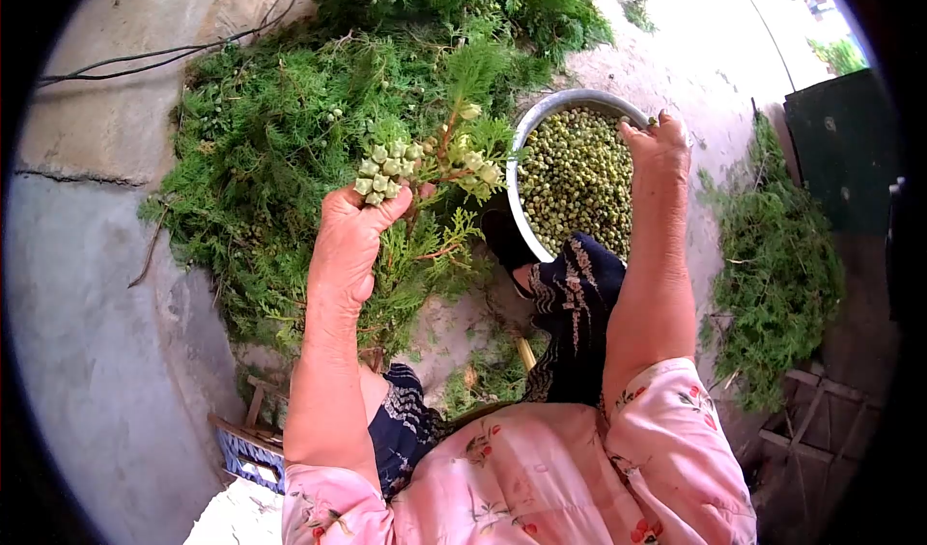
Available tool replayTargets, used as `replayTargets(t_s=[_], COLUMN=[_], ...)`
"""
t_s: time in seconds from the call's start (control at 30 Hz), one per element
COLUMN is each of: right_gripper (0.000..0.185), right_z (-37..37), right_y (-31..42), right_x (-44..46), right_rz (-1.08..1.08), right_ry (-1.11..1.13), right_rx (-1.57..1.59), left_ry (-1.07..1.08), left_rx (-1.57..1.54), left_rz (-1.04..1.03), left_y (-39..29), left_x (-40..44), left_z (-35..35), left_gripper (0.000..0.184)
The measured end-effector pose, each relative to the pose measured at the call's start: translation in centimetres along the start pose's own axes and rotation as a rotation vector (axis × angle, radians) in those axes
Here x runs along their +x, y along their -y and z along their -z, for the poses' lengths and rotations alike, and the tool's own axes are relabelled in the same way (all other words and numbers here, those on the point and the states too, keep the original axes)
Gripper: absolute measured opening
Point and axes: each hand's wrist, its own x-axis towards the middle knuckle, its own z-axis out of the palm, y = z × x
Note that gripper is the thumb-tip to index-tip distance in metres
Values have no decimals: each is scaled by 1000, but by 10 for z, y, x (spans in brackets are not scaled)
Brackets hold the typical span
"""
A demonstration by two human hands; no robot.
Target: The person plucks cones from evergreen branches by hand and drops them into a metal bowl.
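Observation:
My left hand [352, 236] is closed on a green branch [425, 226] that bears a cluster of pale green cones [386, 170] just above my thumb. More cones show on the branch to the right of it. Over the right rim of a round metal basin [522, 197], my right hand [660, 149] is raised with its fingers bent together. A small dark green bit shows at its fingertips, too small to name. Inside the basin lie many small green-brown cones [575, 173].
A big heap of green branches [280, 149] lies at the left and top. Another pile of branches [777, 265] is at the right, near a dark green box [840, 149]. Black cables [183, 53] run at the upper left. A blue crate [249, 453] stands at lower left.

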Motion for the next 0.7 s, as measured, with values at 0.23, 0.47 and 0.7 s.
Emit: replayTargets(t_s=[0.23,0.47,0.7], right_gripper=[33,23,16], right_z=[-17,-1,-71], right_y=[15,18,29], right_x=[-18,-43,-113], right_rz=[-26,605,363], right_ry=[-174,18,686], right_rx=[472,-1162,43], left_ry=[-37,-137,-119], left_rx=[-158,-129,-114], left_rz=[-35,-57,-81], left_y=[-2,-2,8], left_x=[-1,-1,5], left_z=[-12,-3,4], left_gripper=[15,19,19])
